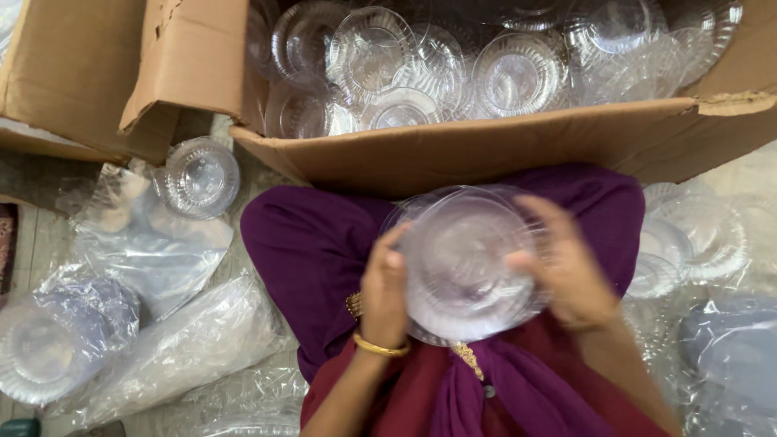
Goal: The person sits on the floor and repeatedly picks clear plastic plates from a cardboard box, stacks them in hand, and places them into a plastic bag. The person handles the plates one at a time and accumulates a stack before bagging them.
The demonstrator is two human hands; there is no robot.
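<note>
Fingers (387,260) of both hands clasping a clear plastic bowl (461,263) by opposite rims, steadied above carton (486,150) of bowls.

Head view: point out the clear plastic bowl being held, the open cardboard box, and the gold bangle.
clear plastic bowl (461,263), head view, middle of its base.
cardboard box (486,150), head view, near front wall.
gold bangle (380,349), head view, band on the left wrist.

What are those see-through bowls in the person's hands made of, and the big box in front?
The bowls look like thin clear plastic, glossy: see-through, with ribbed rims catching light. The box looks like brown corrugated cardboard, matte, with torn, fibrous flap edges. The left hand and right hand hold the bowls.
</note>
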